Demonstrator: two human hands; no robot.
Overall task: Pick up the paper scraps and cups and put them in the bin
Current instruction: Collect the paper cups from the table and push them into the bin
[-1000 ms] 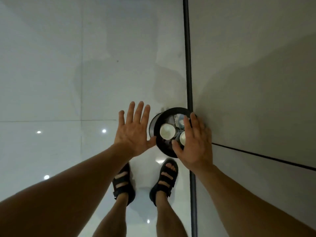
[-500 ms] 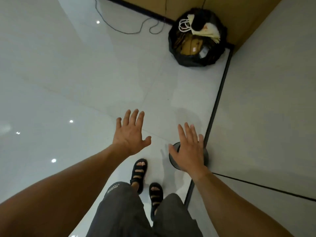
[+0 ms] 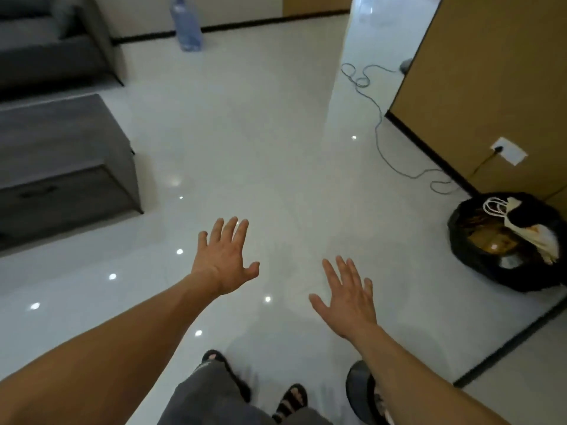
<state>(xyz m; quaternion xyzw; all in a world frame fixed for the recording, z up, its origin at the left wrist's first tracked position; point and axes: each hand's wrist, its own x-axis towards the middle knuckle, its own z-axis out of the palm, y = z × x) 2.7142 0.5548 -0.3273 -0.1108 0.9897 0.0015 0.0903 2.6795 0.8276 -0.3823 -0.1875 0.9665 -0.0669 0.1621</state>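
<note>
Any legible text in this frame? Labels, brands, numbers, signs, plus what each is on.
No text can be read in this frame.
water bottle: any label print is too blurred to read.
brown packaging inside the black bag: any print is too blurred to read.
wall socket plate: plain white, no marking visible.

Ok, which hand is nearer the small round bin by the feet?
Right. The right hand hovers open up-frame of the bin, its forearm crossing over it; the left hand is open too, farther off to the left.
</note>
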